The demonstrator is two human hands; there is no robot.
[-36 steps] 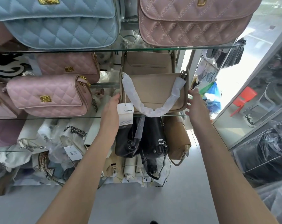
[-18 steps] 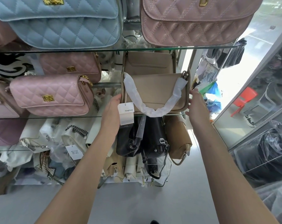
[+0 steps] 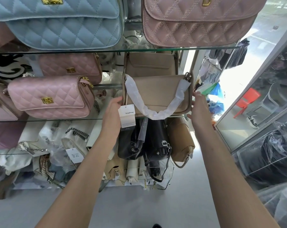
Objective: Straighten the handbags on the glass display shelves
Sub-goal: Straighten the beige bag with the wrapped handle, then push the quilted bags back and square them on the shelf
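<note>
A beige handbag [image 3: 157, 92] with a white paper-wrapped strap stands on the middle glass shelf [image 3: 57, 119]; a white price tag [image 3: 127, 115] hangs off its left end. My left hand [image 3: 112, 115] presses against the bag's left end, fingers curled at its edge. My right hand [image 3: 199, 109] rests on the bag's right end, fingertips touching its side. A second beige bag [image 3: 150, 63] stands behind it. To the left on the same shelf sit pink quilted bags [image 3: 48, 97].
The upper glass shelf [image 3: 131, 50] carries a blue quilted bag [image 3: 62, 23] and a dusty pink quilted bag [image 3: 197, 22]. Below hang black bags [image 3: 157, 140] and a tan bag [image 3: 180, 140]. White bags crowd the lower left. A glass wall and plastic-covered goods stand at right.
Both hands have stayed at the beige bag's two ends; the right hand has closed in slightly against its side. The bag has barely shifted.
</note>
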